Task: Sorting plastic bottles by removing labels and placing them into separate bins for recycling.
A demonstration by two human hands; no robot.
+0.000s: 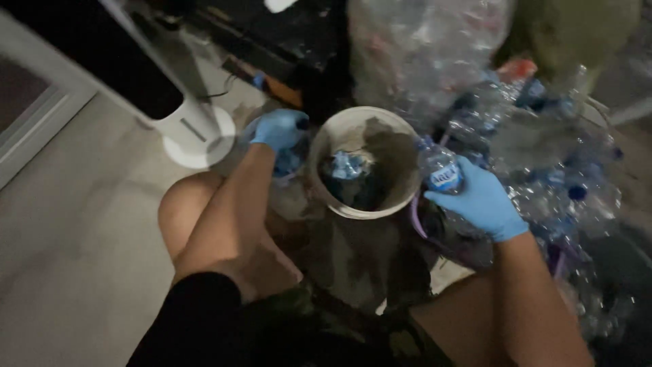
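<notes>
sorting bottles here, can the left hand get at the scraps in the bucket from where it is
Probably yes: the left hand sits just beside the bucket, whose top is open. Nothing lies between it and the blue scraps.

You are looking down at a pale, smooth floor [75, 224], which fills the left of the frame. In the upper left, a white round pedestal base [200, 136] stands directly on it. At the centre a whitish bucket [324, 178] sits low between your knees. A heap of clear plastic bottles [543, 143] sprawls across the right side, up to the upper right corner.
</notes>
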